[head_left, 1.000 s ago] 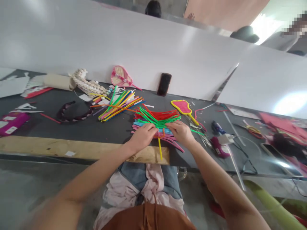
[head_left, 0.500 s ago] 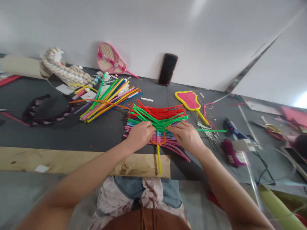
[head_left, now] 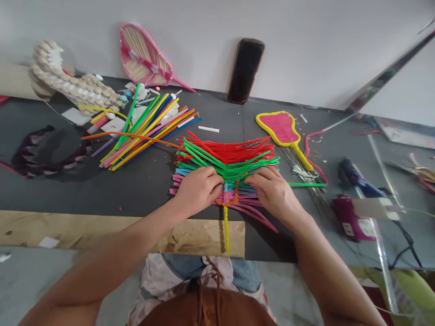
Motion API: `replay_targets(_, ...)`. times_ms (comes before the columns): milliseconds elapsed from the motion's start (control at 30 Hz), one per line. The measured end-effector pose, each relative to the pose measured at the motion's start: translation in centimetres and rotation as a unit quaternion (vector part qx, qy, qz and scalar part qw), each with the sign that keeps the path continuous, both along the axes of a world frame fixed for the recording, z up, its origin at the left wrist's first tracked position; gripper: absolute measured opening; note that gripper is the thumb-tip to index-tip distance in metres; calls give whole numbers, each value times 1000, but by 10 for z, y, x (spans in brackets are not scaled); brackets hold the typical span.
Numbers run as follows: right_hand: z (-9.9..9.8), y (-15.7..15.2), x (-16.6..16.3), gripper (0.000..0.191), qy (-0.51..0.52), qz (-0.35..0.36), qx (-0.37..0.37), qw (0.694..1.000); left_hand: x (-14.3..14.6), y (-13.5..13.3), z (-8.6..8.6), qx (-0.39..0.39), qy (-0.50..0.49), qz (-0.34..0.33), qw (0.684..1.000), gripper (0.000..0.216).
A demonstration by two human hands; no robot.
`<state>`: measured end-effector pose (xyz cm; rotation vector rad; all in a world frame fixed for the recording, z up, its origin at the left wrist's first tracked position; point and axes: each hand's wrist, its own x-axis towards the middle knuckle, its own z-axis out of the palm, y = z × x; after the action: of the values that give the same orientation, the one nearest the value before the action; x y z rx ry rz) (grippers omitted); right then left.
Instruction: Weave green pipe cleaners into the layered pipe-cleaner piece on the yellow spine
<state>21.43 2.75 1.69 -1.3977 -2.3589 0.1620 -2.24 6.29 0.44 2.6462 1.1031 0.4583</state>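
A fan-shaped piece made of pipe cleaners [head_left: 226, 156] lies on the dark table, with red, green, blue and pink rows spreading from a middle spine. A yellow stem [head_left: 226, 231] points toward me from its base, and an orange pipe cleaner [head_left: 237, 194] curves around the lower spine. My left hand [head_left: 200, 190] is closed in a pinch on the piece, just left of the spine. On the right side, my right hand [head_left: 277, 192] pinches a green pipe cleaner [head_left: 307, 184], whose free end sticks out past the hand. The fingertips partly hide what they grip.
Loose coloured pipe cleaners [head_left: 146, 136] lie to the left, near a dark braided band [head_left: 20, 154]. Behind stand a pink leaf-shaped fan [head_left: 144, 54] and a phone [head_left: 246, 70]. To the right are a pink-and-yellow fan [head_left: 278, 129], thin wires [head_left: 316, 199] and a magenta glue gun [head_left: 350, 217].
My right fingertips have moved slightly right, away from the left hand, and the orange end there shows less. My left hand stays at the spine. The whole view has shifted and come closer.
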Motion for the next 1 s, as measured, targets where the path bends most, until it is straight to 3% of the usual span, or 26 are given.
replay_targets(433, 14, -11, -16, 24, -148, -36, 6, 988, 1, 0, -6, 10, -16, -1, 1000, 21)
replay_targets(1000, 8, -11, -30, 21, -151, -65, -95, 982, 6, -3, 4, -16, 31, 7, 999, 24)
